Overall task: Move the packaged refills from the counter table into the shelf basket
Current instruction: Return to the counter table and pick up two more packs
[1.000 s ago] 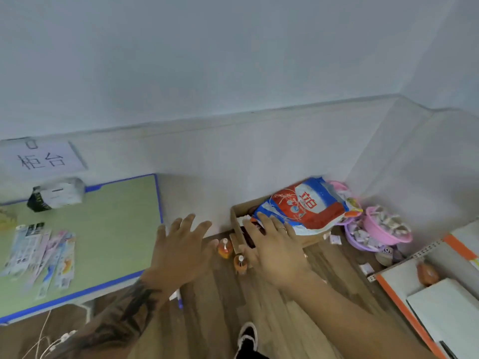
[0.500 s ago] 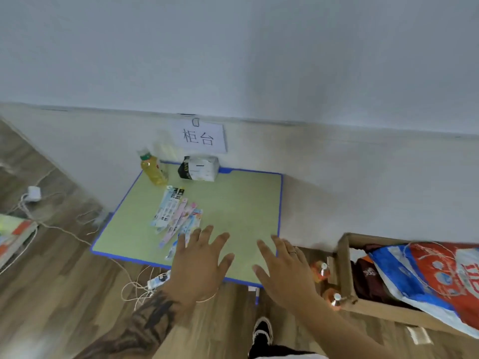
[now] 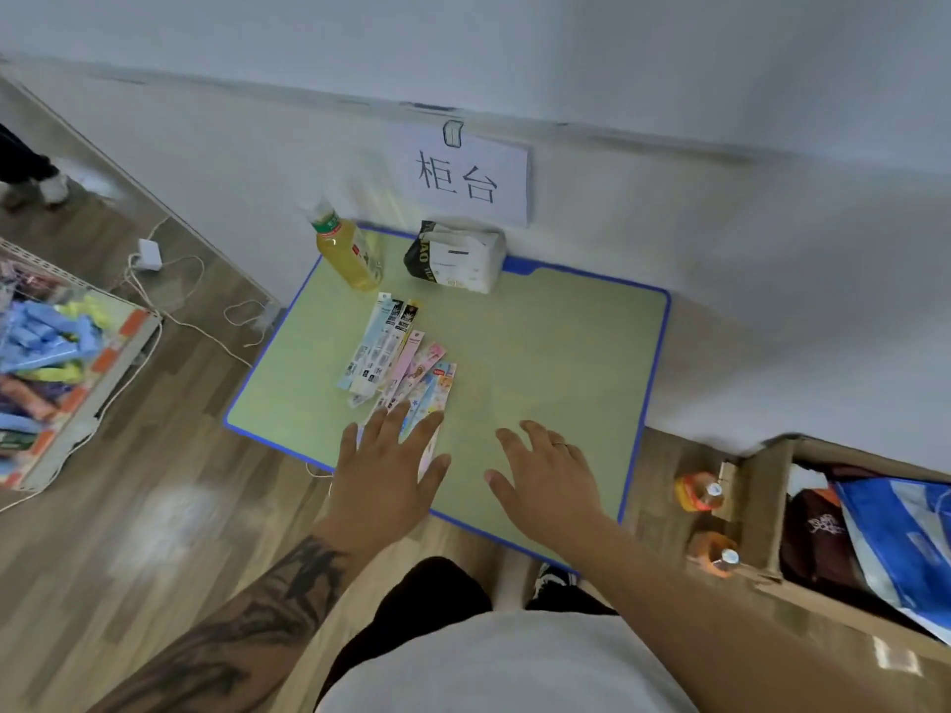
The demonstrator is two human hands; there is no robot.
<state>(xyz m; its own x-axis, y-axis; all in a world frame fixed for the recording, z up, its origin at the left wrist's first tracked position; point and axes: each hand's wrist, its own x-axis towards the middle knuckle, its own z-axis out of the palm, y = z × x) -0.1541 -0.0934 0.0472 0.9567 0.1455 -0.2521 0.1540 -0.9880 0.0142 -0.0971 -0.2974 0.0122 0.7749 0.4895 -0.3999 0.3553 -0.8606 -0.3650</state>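
Several long, flat packaged refills point(image 3: 393, 355) lie fanned out on the green counter table point(image 3: 540, 352) with a blue rim. My left hand point(image 3: 387, 468) hovers flat with spread fingers over the near end of the pile, covering the lowest packs; whether it touches them I cannot tell. My right hand point(image 3: 545, 473) is spread above the bare table just right of the pile and holds nothing. The shelf basket point(image 3: 62, 362) with colourful packs shows at the far left edge.
A yellow drink bottle point(image 3: 347, 252) and a tissue pack point(image 3: 455, 257) stand at the table's back edge under a paper sign point(image 3: 463, 175). A cardboard box point(image 3: 772, 506) with a blue bag sits on the right, two orange bottles point(image 3: 702, 494) beside it. Cables lie on the floor at left.
My view swung left from the cardboard box to the table and drew closer. Both hands moved forward over the table, the left now above the refills.
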